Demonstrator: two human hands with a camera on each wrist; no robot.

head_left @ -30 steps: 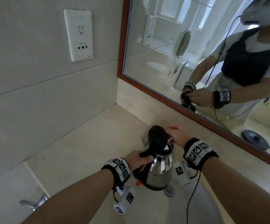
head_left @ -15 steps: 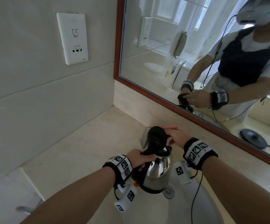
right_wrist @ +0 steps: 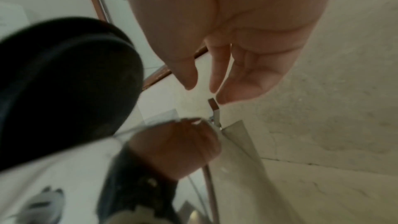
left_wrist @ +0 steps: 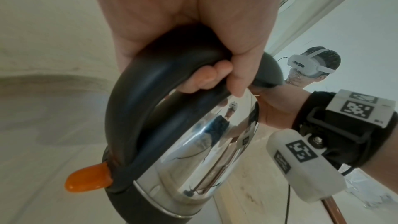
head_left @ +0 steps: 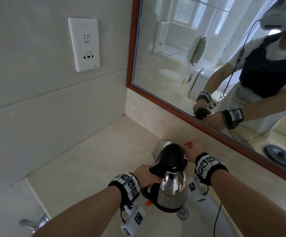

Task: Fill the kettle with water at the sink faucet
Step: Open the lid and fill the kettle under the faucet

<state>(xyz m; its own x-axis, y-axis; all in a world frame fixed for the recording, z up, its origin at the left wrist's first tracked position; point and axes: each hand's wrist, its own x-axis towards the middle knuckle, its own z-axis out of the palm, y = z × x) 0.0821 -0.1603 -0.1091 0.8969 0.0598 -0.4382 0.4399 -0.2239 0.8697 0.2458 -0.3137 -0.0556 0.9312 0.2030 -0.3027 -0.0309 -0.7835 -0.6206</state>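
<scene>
A steel kettle (head_left: 172,190) with a black handle hangs over the sink basin (head_left: 164,224), its black lid (head_left: 172,156) hinged up. My left hand (head_left: 146,175) grips the handle (left_wrist: 150,77) from above; an orange switch (left_wrist: 88,180) sticks out at the handle's foot. The chrome faucet (head_left: 160,147) stands just behind the lid. My right hand (head_left: 187,146) hovers to the right of the lid, holding nothing. In the right wrist view its fingers (right_wrist: 217,77) hang relaxed just above the thin faucet lever (right_wrist: 214,108); whether they touch it is unclear. No water shows.
A wood-framed mirror (head_left: 207,65) runs along the back wall, reflecting me and a black kettle base (head_left: 279,155). A white socket plate (head_left: 84,44) is on the left wall. The drain (head_left: 182,213) lies under the kettle. A chrome fitting (head_left: 34,223) sits bottom left.
My right hand has come off the lid's edge and shifted right and back, toward the faucet lever. The lid stays up. My left hand keeps the kettle where it was.
</scene>
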